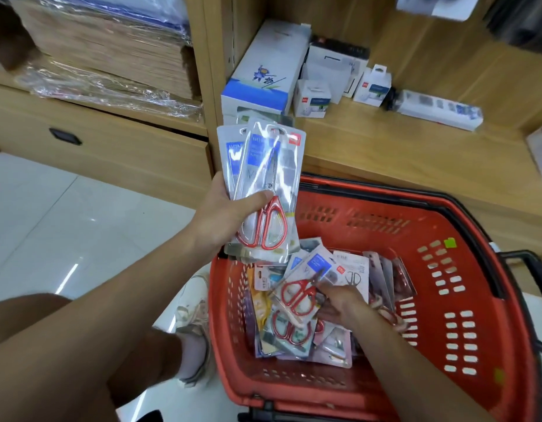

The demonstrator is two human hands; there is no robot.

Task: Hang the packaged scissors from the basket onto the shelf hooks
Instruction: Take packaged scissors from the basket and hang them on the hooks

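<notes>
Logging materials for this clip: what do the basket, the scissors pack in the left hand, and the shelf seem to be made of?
Basket: red moulded plastic, slightly glossy, with slotted walls. Scissors pack gripped by the left hand: clear glossy plastic over printed card, judging by the glare; blades look metal, handles red, probably plastic. Shelf: pale wood-look board, matte; solid or laminate unclear.

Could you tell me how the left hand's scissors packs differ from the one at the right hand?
The left hand grips several stacked packs, upright and lifted clear of the basket. The right hand grasps a single pack lying tilted inside it. Both show red-handled scissors.
</notes>
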